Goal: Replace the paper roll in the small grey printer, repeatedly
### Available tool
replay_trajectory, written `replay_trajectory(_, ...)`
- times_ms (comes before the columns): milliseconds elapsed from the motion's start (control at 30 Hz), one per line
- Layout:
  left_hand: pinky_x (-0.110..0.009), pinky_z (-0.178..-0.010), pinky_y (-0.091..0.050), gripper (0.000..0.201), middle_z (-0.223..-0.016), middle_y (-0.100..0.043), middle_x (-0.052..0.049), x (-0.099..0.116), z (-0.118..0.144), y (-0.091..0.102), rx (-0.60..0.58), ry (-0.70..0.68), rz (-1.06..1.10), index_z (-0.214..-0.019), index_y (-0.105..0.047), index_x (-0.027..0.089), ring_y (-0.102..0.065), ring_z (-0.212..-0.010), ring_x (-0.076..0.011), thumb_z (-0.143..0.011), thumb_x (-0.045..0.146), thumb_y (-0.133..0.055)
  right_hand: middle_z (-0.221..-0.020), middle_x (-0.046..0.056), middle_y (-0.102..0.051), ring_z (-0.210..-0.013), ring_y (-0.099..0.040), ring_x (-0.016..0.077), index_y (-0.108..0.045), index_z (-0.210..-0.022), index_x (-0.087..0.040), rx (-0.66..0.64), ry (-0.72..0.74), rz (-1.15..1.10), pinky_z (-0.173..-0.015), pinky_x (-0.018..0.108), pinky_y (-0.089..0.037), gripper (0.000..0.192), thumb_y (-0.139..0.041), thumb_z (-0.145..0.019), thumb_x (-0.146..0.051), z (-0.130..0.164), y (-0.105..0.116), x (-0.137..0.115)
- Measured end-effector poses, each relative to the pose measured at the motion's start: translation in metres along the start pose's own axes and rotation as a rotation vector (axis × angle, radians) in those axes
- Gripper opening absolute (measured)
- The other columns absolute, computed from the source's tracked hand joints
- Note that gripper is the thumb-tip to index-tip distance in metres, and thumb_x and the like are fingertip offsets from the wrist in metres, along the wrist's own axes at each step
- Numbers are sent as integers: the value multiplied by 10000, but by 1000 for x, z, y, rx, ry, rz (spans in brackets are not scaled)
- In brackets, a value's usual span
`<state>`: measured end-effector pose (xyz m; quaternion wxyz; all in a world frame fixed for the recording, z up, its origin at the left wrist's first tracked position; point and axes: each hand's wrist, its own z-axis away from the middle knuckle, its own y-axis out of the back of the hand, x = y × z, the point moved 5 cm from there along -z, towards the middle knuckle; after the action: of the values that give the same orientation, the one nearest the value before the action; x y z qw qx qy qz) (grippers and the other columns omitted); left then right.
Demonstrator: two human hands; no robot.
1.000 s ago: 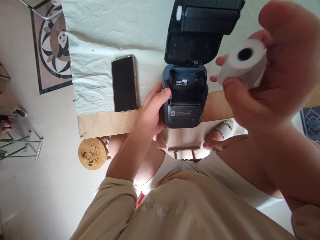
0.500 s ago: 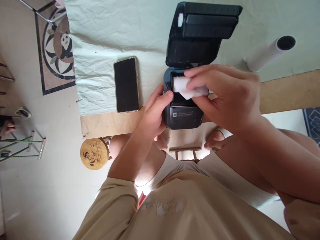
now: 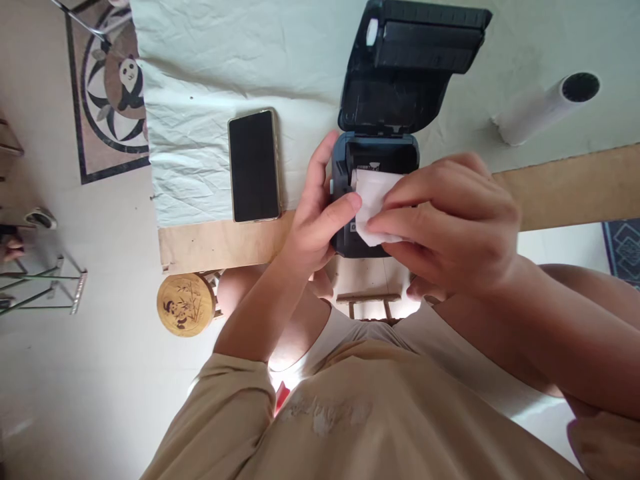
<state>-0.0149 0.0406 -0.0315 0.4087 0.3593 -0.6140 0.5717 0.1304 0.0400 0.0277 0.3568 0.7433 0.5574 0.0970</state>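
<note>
Head view: small dark-blue plastic label printer [image 3: 373, 193] at the near edge of the cloth-covered wooden bench [image 3: 210, 243], lid [image 3: 410, 67] flipped open. Left hand [image 3: 320, 217] gripping the printer's left side, thumb on a white paper strip [image 3: 375, 203]. Right hand [image 3: 450, 230] fingers pinching the strip's lower end over the printer front. Black phone [image 3: 253, 165] just left; white paper roll [image 3: 545, 107] well right

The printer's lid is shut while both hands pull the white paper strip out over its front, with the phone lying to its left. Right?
Not quite. In the head view the printer has its lid open, tipped back. The rest holds: the left hand and right hand hold the white paper strip over its front, and the phone lies to its left.
</note>
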Motion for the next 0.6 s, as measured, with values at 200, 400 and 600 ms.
replay_trajectory(200, -355, -1141, -453, 693, -1376, -569, 9, -5, -3, 6, 14, 1, -100, -1327, -488, 364, -539, -1348, -244, -709, 397, -800, -880, -25, -675, -859, -645, 137, -609, -870, -232, 8, -60, -41, -737, 331, -412, 85, -602, -870, -317, 4, -2, 6)
replay_trajectory(400, -340, -1005, -535, 825, -1383, -551, -13, -9, -3, 6, -25, 19, -88, -1390, -416, 359, -593, -1282, -253, -674, 350, -826, -897, -22, -686, -822, -570, 137, -612, -960, -228, -39, -146, 81, -737, 315, -414, 127, -624, -836, -207, 4, 1, 17)
replay_trajectory(600, -309, -987, -534, 799, -1402, -537, 20, -9, -2, 6, -100, -13, -57, -1389, -424, 406, -606, -1247, -219, -693, 309, -803, -705, -21, -609, -829, -542, 153, -619, -968, -247, -32, -117, 51, -683, 300, -400, 167, -653, -814, -192, 7, -3, 16)
